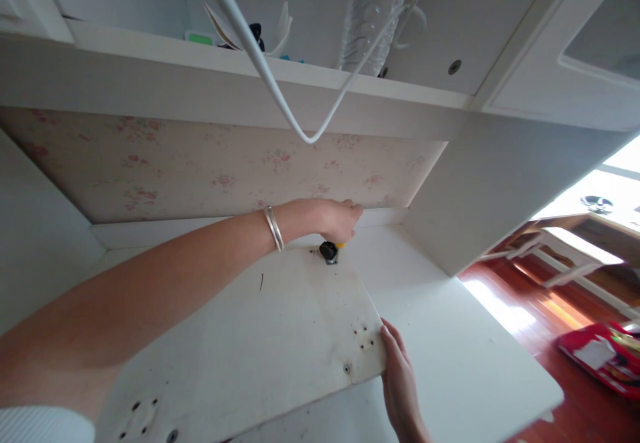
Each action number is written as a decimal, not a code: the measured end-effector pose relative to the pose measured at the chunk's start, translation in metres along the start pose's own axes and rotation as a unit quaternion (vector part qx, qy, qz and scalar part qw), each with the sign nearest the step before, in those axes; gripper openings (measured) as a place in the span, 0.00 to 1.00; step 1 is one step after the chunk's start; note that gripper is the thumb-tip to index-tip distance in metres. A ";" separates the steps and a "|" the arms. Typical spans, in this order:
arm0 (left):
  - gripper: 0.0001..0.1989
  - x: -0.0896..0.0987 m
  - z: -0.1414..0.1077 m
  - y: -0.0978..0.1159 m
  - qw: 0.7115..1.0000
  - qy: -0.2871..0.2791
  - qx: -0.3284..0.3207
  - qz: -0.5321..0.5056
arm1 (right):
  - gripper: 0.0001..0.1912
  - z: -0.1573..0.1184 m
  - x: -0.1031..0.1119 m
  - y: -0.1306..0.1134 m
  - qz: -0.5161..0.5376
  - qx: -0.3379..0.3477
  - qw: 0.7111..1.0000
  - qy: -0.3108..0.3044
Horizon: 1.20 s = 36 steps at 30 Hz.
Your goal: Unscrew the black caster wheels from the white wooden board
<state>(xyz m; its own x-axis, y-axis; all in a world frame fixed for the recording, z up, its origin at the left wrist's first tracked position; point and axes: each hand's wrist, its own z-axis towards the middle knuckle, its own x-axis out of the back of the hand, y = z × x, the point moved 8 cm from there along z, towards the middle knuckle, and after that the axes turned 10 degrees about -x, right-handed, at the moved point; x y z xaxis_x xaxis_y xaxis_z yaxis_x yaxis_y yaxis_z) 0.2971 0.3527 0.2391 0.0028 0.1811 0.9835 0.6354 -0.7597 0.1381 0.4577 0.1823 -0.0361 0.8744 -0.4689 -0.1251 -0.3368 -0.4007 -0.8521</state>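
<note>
A white board (280,336) with screw holes rests tilted over the white desk surface (430,296). Near its far corner sits a black caster wheel (329,251), with a bit of yellow beside it. My left hand (341,220), a silver bracelet (273,228) on its wrist, is closed just above the caster; what its fingers grip is mostly hidden. At the board's right edge, my right hand (399,379) holds the near corner, fingers against the side.
Overhead runs a white shelf (250,73) with a clear plastic bottle (373,16). A white cable (310,139) hangs low in front. To the right, a red tray (600,356) lies on the wooden floor near a white stool (583,249).
</note>
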 end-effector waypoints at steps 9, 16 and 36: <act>0.17 -0.004 0.004 0.002 0.998 0.044 -0.013 0.033 | 0.27 0.004 0.005 -0.010 -0.070 0.023 0.997 0.019; 0.20 0.002 0.003 0.010 0.999 -0.035 -0.037 0.016 | 0.25 -0.017 -0.038 -0.148 -0.244 0.259 0.934 0.024; 0.15 0.020 -0.005 0.014 0.993 0.091 -0.010 0.071 | 0.30 -0.026 -0.160 -0.243 -0.353 0.435 0.818 -0.134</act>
<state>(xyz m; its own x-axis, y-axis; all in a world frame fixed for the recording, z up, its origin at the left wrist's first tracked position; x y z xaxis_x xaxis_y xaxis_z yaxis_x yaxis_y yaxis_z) 0.3019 0.3422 0.2610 -0.0502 -0.0441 0.9978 0.6228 -0.7823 -0.0033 0.3904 0.3341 0.2042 0.8281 -0.1270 0.5461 0.5587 0.2690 -0.7845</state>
